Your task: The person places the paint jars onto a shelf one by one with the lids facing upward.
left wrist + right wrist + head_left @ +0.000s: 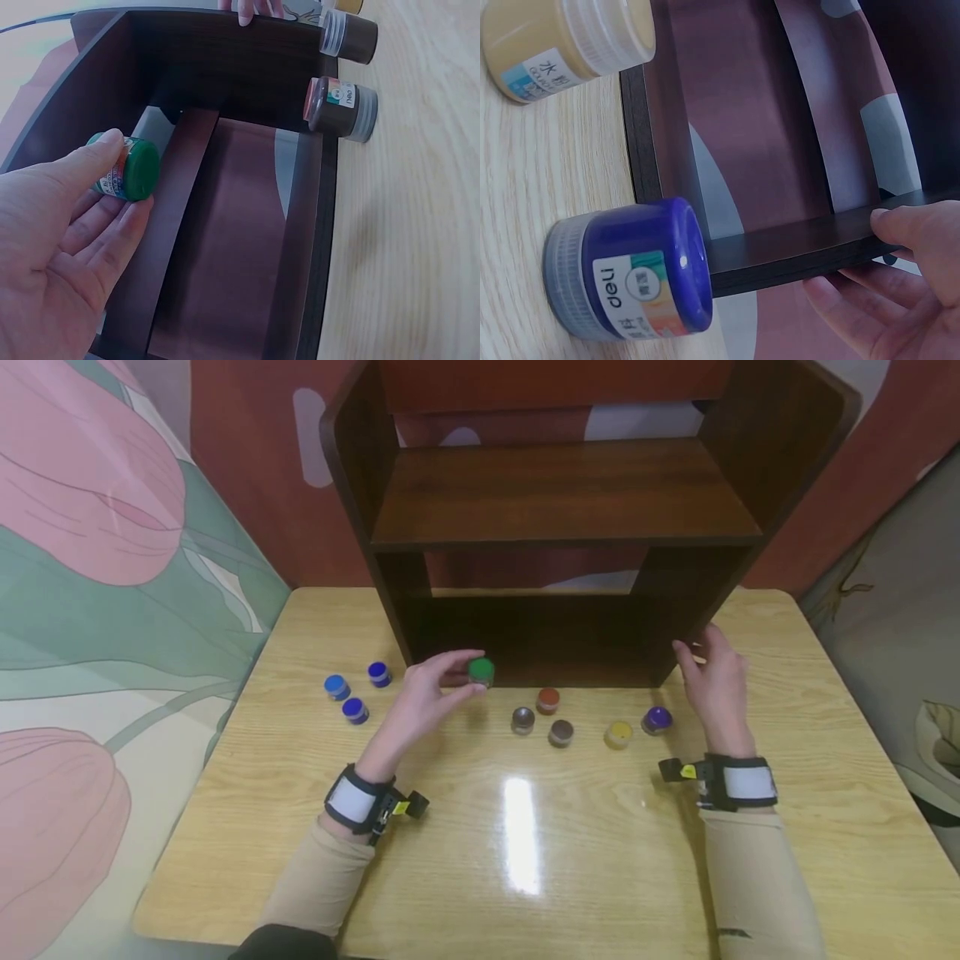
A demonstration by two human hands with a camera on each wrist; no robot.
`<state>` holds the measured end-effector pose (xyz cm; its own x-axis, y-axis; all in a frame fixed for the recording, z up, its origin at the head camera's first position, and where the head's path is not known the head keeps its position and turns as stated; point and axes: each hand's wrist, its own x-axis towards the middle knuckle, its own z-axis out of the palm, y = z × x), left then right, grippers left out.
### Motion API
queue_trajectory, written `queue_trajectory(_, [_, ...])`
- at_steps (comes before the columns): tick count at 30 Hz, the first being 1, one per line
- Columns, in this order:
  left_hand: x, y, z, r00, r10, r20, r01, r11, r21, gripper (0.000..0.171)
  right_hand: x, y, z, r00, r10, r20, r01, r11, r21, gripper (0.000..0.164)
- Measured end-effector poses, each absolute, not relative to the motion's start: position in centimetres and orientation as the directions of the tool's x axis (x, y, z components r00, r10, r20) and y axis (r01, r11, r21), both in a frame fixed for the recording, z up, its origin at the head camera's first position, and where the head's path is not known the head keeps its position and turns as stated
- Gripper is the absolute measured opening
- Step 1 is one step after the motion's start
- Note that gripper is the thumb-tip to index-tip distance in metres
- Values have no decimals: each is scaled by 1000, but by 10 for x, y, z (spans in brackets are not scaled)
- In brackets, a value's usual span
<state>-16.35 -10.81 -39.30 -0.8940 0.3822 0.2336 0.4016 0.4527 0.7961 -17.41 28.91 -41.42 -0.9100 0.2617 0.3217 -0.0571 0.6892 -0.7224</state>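
Between thumb and fingers, my left hand (433, 693) pinches a green paint jar (482, 672), raised before the lower opening of a dark wooden shelf (570, 497). The left wrist view shows the jar (141, 171) on its side in the fingertips, its label partly covered by the thumb. My right hand (716, 689) holds the front edge of the shelf's right side panel; in the right wrist view the thumb lies on one face of the panel (795, 251) and the fingers on the other. A purple paint jar (657, 720) and a yellow one (618, 734) stand near that hand.
Red-orange (548, 700), grey (522, 720) and brown (561, 732) paint jars stand in front of the shelf. To the left is a group of blue jars (355, 710). The wooden table (600, 868) meets a painted wall (247, 485) behind.
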Motion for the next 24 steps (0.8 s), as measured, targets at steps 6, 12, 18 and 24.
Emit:
queue_trajectory(6, [-166, -110, -389, -893, 365, 264, 418, 453, 787, 46, -174, 289, -414, -908, 255, 332, -64, 699, -712, 37])
queue_trajectory(12, [-167, -112, -386, -895, 347, 282, 424, 459, 781, 46, -175, 289, -416, -904, 246, 349, -80, 706, -704, 36])
queue_trajectory(18, [-167, -113, -384, -892, 335, 303, 432, 440, 787, 45, -175, 290, -416, -908, 249, 335, -72, 698, -713, 38])
queue_trajectory(24, [-167, -114, -379, -886, 313, 342, 456, 453, 766, 45, -174, 289, -414, -915, 253, 314, -57, 689, -722, 40])
